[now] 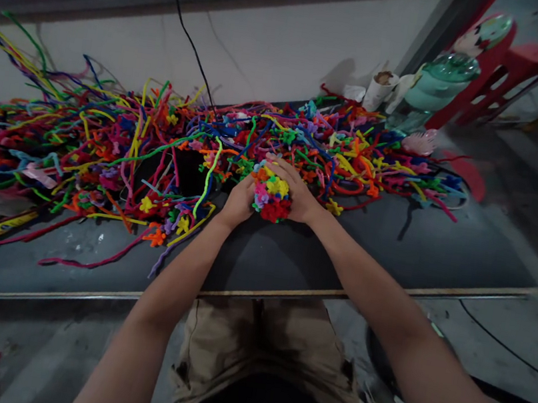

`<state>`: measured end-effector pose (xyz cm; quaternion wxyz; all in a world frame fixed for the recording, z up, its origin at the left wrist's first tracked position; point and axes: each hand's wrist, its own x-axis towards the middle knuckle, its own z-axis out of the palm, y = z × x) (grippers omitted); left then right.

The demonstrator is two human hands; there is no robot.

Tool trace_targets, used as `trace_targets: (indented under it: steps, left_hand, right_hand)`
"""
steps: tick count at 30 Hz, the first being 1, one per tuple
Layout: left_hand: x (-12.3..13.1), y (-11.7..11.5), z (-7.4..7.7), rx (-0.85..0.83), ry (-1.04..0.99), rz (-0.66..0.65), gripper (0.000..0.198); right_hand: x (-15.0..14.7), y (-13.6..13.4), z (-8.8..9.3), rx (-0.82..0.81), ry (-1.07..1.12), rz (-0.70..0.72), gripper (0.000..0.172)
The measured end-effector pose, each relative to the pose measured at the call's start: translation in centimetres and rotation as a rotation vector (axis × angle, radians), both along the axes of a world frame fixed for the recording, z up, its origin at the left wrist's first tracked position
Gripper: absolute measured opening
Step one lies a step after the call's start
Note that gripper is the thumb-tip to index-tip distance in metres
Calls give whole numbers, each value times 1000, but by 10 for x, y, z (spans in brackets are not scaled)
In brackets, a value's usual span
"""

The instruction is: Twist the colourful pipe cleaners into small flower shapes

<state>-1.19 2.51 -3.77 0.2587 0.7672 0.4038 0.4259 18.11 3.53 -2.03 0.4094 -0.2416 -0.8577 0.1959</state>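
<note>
Both of my hands hold a small bunch of pipe-cleaner flowers (271, 195) in red, yellow, pink and green above the dark table (393, 247). My left hand (238, 202) grips the bunch from the left side. My right hand (295, 192) wraps over its top and right side. Just behind the bunch lies a wide heap of loose coloured pipe cleaners (131, 140), spread from the far left to the right of the table.
A teal glass jar (435, 85) and a white paper cup (381, 89) stand at the table's back right. A black cable (184, 24) runs down the wall. Red plastic stools (516, 67) stand beyond. The table's front edge (285, 293) is near my lap.
</note>
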Motion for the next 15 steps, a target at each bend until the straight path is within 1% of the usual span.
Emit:
trace_targets:
  steps: [1,2,3,6,7,8,9,11,13,15]
  left_hand:
    - [1,0,-1,2,15,2,21]
    - [2,1,-3,5,19,8,22]
    - [2,2,-5,10,11,19,25]
    - [3,7,-11,34,-44,74,32]
    - [2,9,-12,38,-52,94,33]
    - [1,10,-14,41,-53,116,34]
    - [1,11,-15,45,-50,137,35]
    - [-1,12,-15,43,-14,150,40]
    - [-2,10,-15,27,47,122,40]
    - [-3,7,-14,11,85,83,37]
  right_hand:
    - [1,2,-2,-11,6,-2,77]
    - [2,4,-3,-23,11,-5,79]
    - [4,6,-3,-37,18,-10,86]
    - [10,9,2,-71,42,-14,121]
    - [12,9,5,-75,47,-11,130]
    - [13,9,8,-76,45,-6,134]
    - [14,7,11,-77,37,0,135]
    - [13,3,16,-84,10,20,127]
    - [9,-2,17,-100,0,44,113]
    - [4,-8,15,-116,22,40,96]
